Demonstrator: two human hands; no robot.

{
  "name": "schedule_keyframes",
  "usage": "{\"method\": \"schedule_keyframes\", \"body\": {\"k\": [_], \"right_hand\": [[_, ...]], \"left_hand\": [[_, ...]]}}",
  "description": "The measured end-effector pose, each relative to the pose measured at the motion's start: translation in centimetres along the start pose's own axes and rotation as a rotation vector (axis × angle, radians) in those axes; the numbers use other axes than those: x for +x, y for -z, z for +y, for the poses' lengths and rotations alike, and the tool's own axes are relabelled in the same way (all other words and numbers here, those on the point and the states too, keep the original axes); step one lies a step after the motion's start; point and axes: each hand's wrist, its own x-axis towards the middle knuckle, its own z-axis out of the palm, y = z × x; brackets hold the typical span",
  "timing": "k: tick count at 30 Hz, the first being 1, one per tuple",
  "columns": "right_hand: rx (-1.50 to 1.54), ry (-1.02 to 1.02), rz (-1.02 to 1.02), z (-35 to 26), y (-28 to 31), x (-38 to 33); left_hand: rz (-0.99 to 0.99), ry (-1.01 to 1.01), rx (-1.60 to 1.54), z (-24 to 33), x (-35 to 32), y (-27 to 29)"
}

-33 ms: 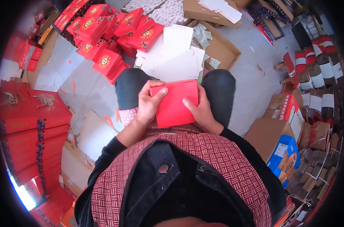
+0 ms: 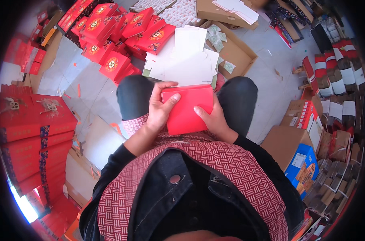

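Observation:
A plain red box (image 2: 189, 114), squarish and without any print on the side I see, is held over my lap between my knees. My left hand (image 2: 160, 105) grips its left side, thumb on the upper face and fingers curled past the far left corner. On the right side my right hand (image 2: 215, 117) clasps it, the thumb lying flat on the upper face. The fingers under the box are hidden. Just past it, a pile of white cards or sheets (image 2: 182, 66) lies on the floor.
Red printed boxes (image 2: 115, 64) are heaped at the far left. An open cardboard tray (image 2: 240, 52) holds small pale packets. Tall stacked red boxes (image 2: 20, 132) stand at my left. At my right are brown cartons (image 2: 286, 140), a blue box (image 2: 301, 166) and bundled flat card pieces (image 2: 331, 184).
My knees have spread a little farther apart. The red box, in both hands, sits slightly farther right in the picture, and my left fingers have shifted at its far edge.

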Motion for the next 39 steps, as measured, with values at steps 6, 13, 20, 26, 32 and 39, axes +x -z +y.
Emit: {"method": "schedule_keyframes", "body": {"k": [6, 13, 20, 26, 32, 39], "right_hand": [[0.174, 0.039, -0.001, -0.7, -0.1, 1.6], [0.138, -0.027, -0.089, 0.6, -1.1, 3.2], [-0.759, 0.743, -0.257, -4.2, 2.1, 8.0], [-0.670, 0.722, -0.435, -4.9, 0.2, 10.8], [0.284, -0.255, -0.335, -2.0, -2.6, 12.0], [0.075, -0.398, -0.353, -1.5, -3.2, 16.0]], "left_hand": [[-0.118, -0.050, 0.027, -0.3, -0.6, 0.3], [0.031, 0.034, 0.034, -0.5, 0.0, 0.9], [0.097, 0.367, -0.564, 1.9, 1.6, 3.9], [-0.037, 0.386, -0.635, 2.1, 2.0, 4.5], [0.109, 0.073, -0.020, 2.0, 3.4, 6.0], [0.586, 0.203, -0.167, 6.3, 11.9, 15.7]]}}
